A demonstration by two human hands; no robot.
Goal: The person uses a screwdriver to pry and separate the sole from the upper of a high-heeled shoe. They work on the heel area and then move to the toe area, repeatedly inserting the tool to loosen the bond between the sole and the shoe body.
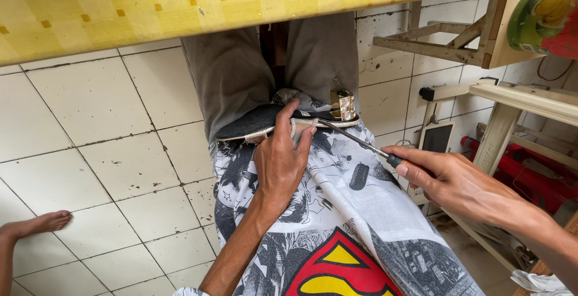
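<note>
Shoe [259, 123]: sole-up on lap, long axis left–right | left hand [280, 163]: clamps shoe's middle | right hand [448, 178]: grips awl [355, 139], well right of shoe, tip slanting up-left to shoe's edge

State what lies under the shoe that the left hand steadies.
The shoe rests on a printed cloth draped over the person's lap, held by the left hand. Grey trousers show beyond it. The left hand hides part of the shoe's edge.
</note>
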